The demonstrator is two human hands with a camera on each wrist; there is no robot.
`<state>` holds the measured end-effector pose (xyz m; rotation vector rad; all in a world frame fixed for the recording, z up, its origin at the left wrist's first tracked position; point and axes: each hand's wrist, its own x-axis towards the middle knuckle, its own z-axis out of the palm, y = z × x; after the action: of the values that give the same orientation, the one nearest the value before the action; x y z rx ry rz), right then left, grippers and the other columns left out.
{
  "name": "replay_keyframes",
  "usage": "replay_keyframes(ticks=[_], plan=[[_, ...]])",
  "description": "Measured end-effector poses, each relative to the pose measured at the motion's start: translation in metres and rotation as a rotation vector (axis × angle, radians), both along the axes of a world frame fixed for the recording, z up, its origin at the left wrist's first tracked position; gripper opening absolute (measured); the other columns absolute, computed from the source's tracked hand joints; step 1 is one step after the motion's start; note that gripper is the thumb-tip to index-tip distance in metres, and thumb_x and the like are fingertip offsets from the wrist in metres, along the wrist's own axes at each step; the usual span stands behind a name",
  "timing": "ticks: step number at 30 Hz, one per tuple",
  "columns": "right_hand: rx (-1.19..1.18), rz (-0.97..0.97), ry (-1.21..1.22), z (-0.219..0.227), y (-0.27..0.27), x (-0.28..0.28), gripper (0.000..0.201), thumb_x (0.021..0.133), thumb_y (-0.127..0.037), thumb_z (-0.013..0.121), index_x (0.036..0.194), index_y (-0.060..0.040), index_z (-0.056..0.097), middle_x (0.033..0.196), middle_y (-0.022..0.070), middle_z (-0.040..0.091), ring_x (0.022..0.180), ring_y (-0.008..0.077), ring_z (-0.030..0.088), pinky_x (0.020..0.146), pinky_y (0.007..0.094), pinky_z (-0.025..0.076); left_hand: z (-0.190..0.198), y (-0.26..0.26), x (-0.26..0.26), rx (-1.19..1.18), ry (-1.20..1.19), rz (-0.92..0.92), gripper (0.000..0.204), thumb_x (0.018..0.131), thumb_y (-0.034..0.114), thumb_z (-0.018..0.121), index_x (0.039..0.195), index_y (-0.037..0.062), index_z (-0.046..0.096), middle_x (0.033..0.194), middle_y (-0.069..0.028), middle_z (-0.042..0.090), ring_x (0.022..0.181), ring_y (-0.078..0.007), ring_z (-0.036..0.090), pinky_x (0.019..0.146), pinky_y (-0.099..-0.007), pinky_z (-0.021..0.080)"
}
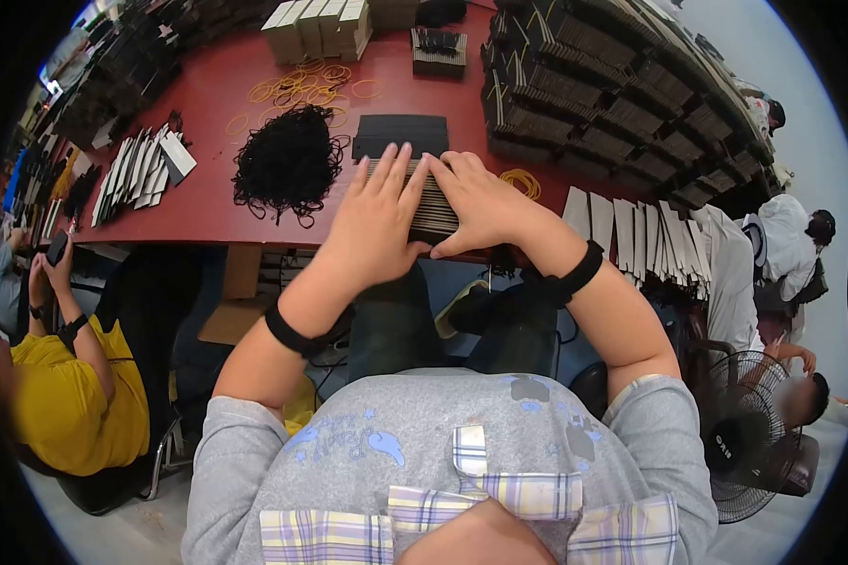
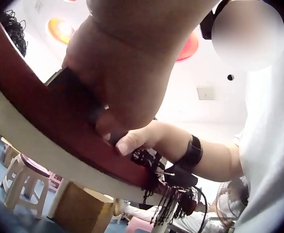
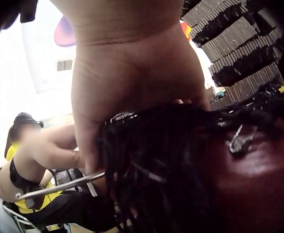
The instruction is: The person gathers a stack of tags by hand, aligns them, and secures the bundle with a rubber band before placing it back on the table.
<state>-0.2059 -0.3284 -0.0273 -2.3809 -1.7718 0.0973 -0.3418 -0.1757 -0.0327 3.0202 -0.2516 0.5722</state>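
Observation:
In the head view, a stack of dark cards (image 1: 432,202) with pale edges sits at the table's near edge, between both hands. My left hand (image 1: 372,221) holds its left side, fingers reaching toward the far end and thumb at the near end. My right hand (image 1: 485,202) holds the right side, its thumb tip close to the left thumb. Flat black card (image 1: 400,135) lies just beyond the stack. In the left wrist view the left hand (image 2: 117,73) covers much of a dark block (image 2: 76,94). Black cords (image 3: 156,165) hide the right fingers in the right wrist view.
A heap of black cords (image 1: 290,162) lies left of the stack, with yellow rubber bands (image 1: 301,87) behind it. Tall rows of stacked dark cards (image 1: 612,94) stand at right. White strips (image 1: 636,235) lie along the right edge. A person in yellow (image 1: 80,395) sits at left.

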Motion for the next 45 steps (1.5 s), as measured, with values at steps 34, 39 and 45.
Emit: replay_keyframes(ticks=[34, 39, 45], plan=[[0.538, 0.153, 1.329, 0.018, -0.077, 0.026, 0.11, 0.062, -0.027, 0.087, 0.145, 0.0033, 0.023, 0.139, 0.0199, 0.043, 0.122, 0.0236, 0.048, 0.1, 0.0321, 0.04, 0.117, -0.024, 0.044, 0.204, 0.096, -0.472, 0.094, 0.047, 0.034, 0.083, 0.127, 0.0, 0.048, 0.117, -0.0154, 0.052, 0.11, -0.0325, 0.051, 0.098, -0.0421, 0.039], [0.61, 0.624, 1.719, 0.011, -0.044, 0.002, 0.078, 0.065, -0.016, 0.085, 0.131, 0.0039, 0.047, 0.119, 0.0147, 0.061, 0.107, 0.0216, 0.061, 0.091, 0.0321, 0.05, 0.187, -0.05, 0.033, 0.442, 0.178, -0.615, 0.09, 0.044, 0.028, 0.082, 0.124, 0.0008, 0.051, 0.117, -0.0145, 0.053, 0.112, -0.031, 0.052, 0.1, -0.0415, 0.039], [0.465, 0.837, 1.925, 0.031, -0.021, -0.049, 0.053, 0.076, -0.011, 0.076, 0.121, 0.0065, 0.055, 0.097, 0.0204, 0.068, 0.084, 0.0287, 0.069, 0.08, 0.0372, 0.055, 0.209, -0.057, 0.019, 0.598, 0.36, -0.609, 0.096, 0.039, 0.028, 0.084, 0.125, 0.0018, 0.051, 0.116, -0.0135, 0.055, 0.112, -0.0308, 0.053, 0.1, -0.0404, 0.039]])
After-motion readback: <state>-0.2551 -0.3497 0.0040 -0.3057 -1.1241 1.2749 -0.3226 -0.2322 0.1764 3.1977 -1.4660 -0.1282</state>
